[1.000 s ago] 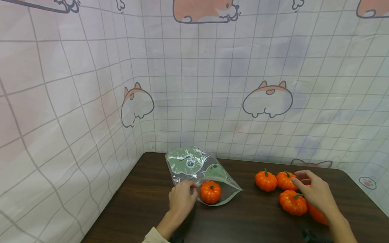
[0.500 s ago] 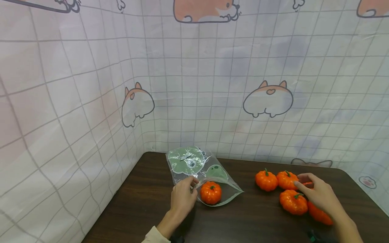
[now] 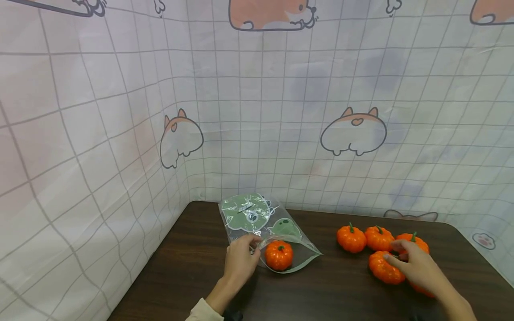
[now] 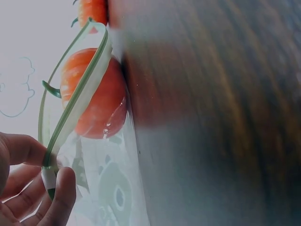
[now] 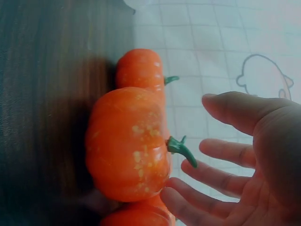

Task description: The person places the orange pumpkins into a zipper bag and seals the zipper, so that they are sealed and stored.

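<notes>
My left hand point(image 3: 242, 258) pinches the rim of a clear zip bag point(image 4: 75, 110) between thumb and fingers. The bag lies on the table with its green-edged mouth spread towards me, frog prints on its film. Inside that mouth sits a small orange pumpkin point(image 3: 279, 255) with a green stem. Over on the right, my right hand point(image 3: 417, 265) hovers above a group of similar pumpkins, fingers spread around the stem side of the near pumpkin point(image 5: 129, 146). Its palm holds nothing. One pumpkin point(image 3: 421, 289) is mostly hidden beneath this hand.
Behind the near pumpkin stand further pumpkins, a left one point(image 3: 351, 239), a middle one point(image 3: 379, 238) and a right one point(image 3: 413, 243). The dark wooden table point(image 3: 321, 290) ends at a white grid-patterned curtain point(image 3: 277, 142) at the back and left.
My right hand has shifted from the back pumpkins towards the near one, uncovering the right back pumpkin. The left hand stays at the bag's rim, with hardly any movement.
</notes>
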Motion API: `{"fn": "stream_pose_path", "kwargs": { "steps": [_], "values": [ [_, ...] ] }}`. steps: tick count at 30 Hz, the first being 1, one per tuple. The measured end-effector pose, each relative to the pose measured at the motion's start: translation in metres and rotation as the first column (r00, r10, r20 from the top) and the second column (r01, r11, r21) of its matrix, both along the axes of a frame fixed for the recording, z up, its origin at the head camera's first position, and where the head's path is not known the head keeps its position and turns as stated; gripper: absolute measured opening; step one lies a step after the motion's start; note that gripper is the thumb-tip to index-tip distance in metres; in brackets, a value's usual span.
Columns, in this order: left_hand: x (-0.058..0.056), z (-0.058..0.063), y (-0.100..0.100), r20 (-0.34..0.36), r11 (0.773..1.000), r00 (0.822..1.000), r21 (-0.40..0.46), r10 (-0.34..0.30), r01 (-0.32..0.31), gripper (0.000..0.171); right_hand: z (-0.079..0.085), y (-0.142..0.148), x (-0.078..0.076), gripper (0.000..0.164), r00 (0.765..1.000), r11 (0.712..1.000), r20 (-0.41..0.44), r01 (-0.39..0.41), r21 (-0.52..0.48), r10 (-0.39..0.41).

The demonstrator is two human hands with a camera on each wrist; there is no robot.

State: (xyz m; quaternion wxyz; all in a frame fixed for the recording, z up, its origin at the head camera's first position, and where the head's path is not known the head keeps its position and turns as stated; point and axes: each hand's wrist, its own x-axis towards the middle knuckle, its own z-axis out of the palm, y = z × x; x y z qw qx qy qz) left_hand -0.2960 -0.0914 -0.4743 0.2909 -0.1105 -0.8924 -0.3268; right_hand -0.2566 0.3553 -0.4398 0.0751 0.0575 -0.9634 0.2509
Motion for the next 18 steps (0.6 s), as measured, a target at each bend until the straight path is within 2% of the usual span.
{"fn": "stream_pose_path", "kwargs": {
  "steps": [10, 18],
  "values": [
    [-0.0021, -0.0008, 0.0014, 0.033, 1.0, 0.999, -0.011, -0.011, 0.011, 0.017, -0.0031, -0.0022, -0.0001, 0.068, 0.999, 0.999, 0.044, -0.018, 0.041, 0.017],
    [-0.0036, -0.0021, 0.0051, 0.036, 1.0, 0.999, 0.002, -0.027, 0.027, 0.016, -0.0087, -0.0083, 0.0009, 0.073, 0.999, 0.998, 0.024, -0.034, 0.051, 0.033]
  ]
}}
